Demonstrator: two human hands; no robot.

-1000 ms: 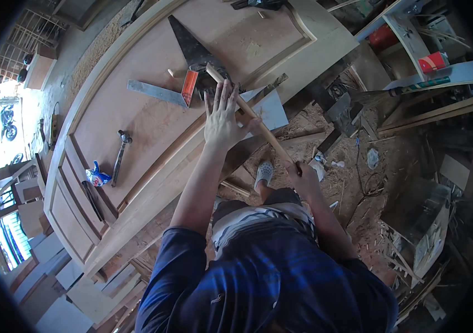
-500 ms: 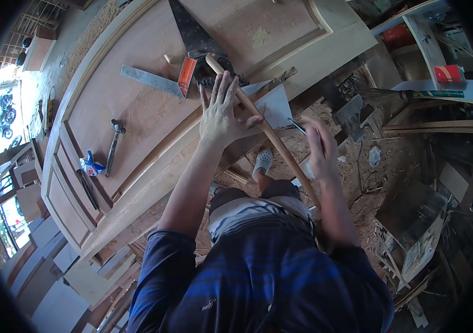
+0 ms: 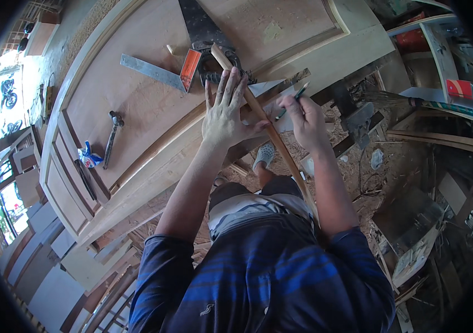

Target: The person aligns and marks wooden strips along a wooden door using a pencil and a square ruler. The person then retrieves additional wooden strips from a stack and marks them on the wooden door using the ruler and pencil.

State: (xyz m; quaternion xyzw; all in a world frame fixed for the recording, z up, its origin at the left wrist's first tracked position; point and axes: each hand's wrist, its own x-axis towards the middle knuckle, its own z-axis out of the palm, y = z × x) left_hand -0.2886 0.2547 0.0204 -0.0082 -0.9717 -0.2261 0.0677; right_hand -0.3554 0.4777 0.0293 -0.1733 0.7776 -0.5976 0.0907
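Observation:
My left hand [image 3: 225, 119] lies with fingers stretched out and spread, its thumb and fingertips against a long narrow wooden strip [image 3: 282, 147]. The strip runs slantwise from the panelled wooden door [image 3: 164, 105] down toward my right side. Just right of the strip, my right hand [image 3: 308, 125] is closed around a dark green pencil [image 3: 302, 90], which sticks out above the fingers. Beyond my left fingertips rests a handsaw [image 3: 203, 25] with a dark blade. To its left is a try square [image 3: 191, 64] with an orange stock and a metal blade.
A hammer [image 3: 114, 136] and a blue-and-white packet [image 3: 89, 155] lie on the door's left part. Wood shavings and offcuts cover the floor [image 3: 367, 158]. At right stands a shelf with a red box [image 3: 460, 89]. Stacked boards [image 3: 56, 299] are at lower left.
My right hand has moved up and left, closer to the strip, and the pencil now points up and to the right. My left hand stays on the strip; the view has shifted slightly.

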